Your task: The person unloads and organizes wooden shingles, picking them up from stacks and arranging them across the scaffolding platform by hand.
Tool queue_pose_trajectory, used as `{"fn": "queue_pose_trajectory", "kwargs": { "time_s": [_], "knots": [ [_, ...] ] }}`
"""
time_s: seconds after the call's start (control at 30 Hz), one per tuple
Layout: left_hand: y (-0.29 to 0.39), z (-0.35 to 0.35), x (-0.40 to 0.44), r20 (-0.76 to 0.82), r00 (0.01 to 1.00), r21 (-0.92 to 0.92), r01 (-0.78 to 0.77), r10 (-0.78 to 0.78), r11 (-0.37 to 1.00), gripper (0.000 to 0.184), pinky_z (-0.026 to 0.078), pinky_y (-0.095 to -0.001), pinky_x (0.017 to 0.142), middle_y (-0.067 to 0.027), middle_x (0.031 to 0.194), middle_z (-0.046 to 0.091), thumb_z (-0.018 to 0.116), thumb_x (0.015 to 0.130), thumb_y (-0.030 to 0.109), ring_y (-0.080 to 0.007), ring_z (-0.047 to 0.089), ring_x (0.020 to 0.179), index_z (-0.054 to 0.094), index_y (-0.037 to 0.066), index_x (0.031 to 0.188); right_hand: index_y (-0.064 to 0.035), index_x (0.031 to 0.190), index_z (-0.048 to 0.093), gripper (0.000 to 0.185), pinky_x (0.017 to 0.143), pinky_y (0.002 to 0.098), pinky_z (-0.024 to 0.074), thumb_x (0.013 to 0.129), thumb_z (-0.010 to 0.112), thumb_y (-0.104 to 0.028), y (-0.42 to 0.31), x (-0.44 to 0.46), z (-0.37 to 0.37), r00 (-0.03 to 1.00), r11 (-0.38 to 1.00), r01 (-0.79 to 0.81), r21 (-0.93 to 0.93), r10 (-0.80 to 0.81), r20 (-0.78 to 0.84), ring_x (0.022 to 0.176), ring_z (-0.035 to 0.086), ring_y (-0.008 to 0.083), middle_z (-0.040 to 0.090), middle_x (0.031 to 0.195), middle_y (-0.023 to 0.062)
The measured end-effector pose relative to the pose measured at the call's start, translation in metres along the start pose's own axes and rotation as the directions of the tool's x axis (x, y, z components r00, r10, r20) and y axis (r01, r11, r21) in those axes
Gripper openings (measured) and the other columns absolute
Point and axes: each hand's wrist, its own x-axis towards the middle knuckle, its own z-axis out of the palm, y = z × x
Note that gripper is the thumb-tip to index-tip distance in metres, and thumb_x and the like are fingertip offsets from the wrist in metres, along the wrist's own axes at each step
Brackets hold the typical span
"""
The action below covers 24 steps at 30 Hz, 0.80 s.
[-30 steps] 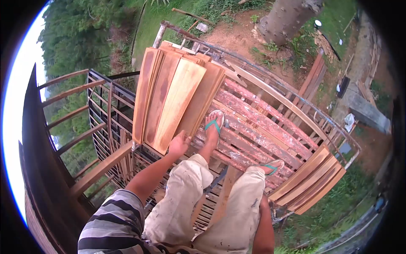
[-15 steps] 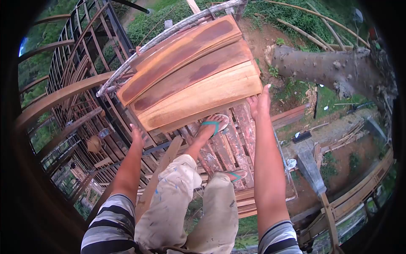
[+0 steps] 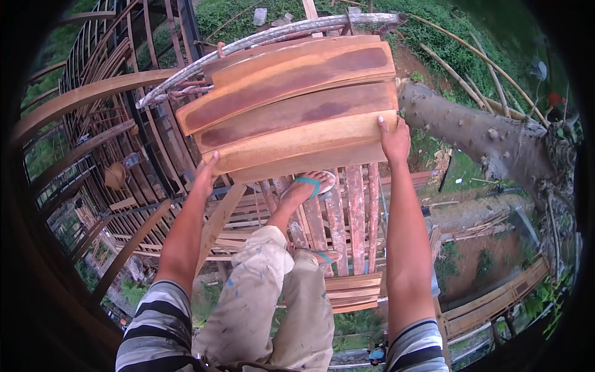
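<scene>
Both hands are on the pale plank (image 3: 297,140), which spans the upper ctr of the frame, running L to R w/ its R end a bit higher. L hand (image 3: 206,175) has the plank's L end: thumb on the top face, fingers bent in close at the edge, fingertips partly hidden. R hand (image 3: 395,141) has the R end, thumb flat on top near the corner, fingers curled round the end; can't see how far under they go. Neither hand is spread wide.

Above the pale plank, also upper ctr, lie the other boards of the stack: a mid-brown board (image 3: 304,110) w/ dark patches right alongside, then an orange-brown board (image 3: 291,80) w/ a long dark stain. A duller board (image 3: 310,162) shows along the pale one's lower edge. A curved metal rail (image 3: 279,39) runs past the stack's top side.

Ctr of frame, below the stack: reddish, paint-worn slats (image 3: 335,217), w/ a foot in a green-strap flip-flop (image 3: 314,182) on them, near the boards; second flip-flop (image 3: 326,257) lower down. Smaller pile of planks (image 3: 353,291) at lower ctr, by the slats' bottom end. Tree trunk (image 3: 477,118) leans across upper R; brown curved beam (image 3: 80,102) at upper L.
</scene>
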Motion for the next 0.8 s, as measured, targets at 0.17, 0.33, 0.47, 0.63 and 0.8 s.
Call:
{"fn": "queue_pose_trajectory", "kwargs": {
  "time_s": [0.17,0.33,0.47,0.63,0.8],
  "knots": [
    [0.002,0.009,-0.013,-0.002,0.999,0.007,0.037,-0.037,0.999,0.078,0.029,-0.0584,0.116,-0.0091,0.15,0.048,0.074,0.091,0.047,-0.0312,0.041,0.142,0.037,0.015,0.152,0.001,0.127,0.058,0.06,0.099,0.0455,0.0466,0.087,0.075,-0.041,0.016,0.001,-0.002,1.0,1.0,0.018,-0.001,-0.018,0.0,0.115,0.06,0.0396,0.062,0.119,0.0243],
    [-0.016,0.008,-0.004,-0.015,1.0,-0.037,-0.01,0.01,0.999,0.072,0.034,-0.0573,0.112,-0.0073,0.144,0.054,0.075,0.091,0.041,-0.0296,0.048,0.136,0.04,0.015,0.15,-0.0008,0.129,0.058,0.062,0.1,0.0449,0.0468,0.085,0.078,-0.039,0.031,-0.001,-0.002,0.999,0.999,0.039,0.001,-0.039,0.009,0.113,0.06,0.0394,0.061,0.12,0.0234],
    [-0.029,-0.005,0.012,0.051,0.998,-0.15,-0.026,0.034,0.988,0.073,0.025,-0.0588,0.114,-0.0057,0.142,0.054,0.079,0.087,0.041,-0.0275,0.044,0.138,0.043,0.019,0.147,-0.0026,0.129,0.058,0.064,0.1,0.0447,0.0466,0.081,0.081,-0.039,0.02,-0.009,-0.004,0.997,0.997,0.072,-0.016,-0.072,-0.009,0.112,0.06,0.0386,0.06,0.12,0.0229],
    [-0.017,-0.027,0.009,0.026,0.998,-0.136,0.063,-0.06,0.989,0.073,0.022,-0.0594,0.116,-0.0055,0.143,0.054,0.081,0.085,0.041,-0.0268,0.042,0.14,0.046,0.02,0.145,0.0016,0.126,0.058,0.071,0.099,0.0424,0.0485,0.075,0.087,-0.037,0.018,-0.025,0.004,0.996,0.999,-0.023,0.049,0.018,0.084,0.111,0.062,0.0349,0.062,0.118,0.0238],
    [0.003,-0.054,0.001,0.14,0.987,-0.002,0.082,-0.081,0.997,0.071,0.036,-0.058,0.109,-0.0067,0.136,0.059,0.08,0.086,0.044,-0.0262,0.053,0.131,0.048,0.016,0.143,0.0078,0.12,0.059,0.07,0.087,0.0362,0.0544,0.072,0.091,-0.032,0.042,-0.039,0.009,0.961,0.94,-0.174,0.294,0.097,0.26,0.095,0.07,0.0282,0.071,0.107,0.0199]
  ]
}}
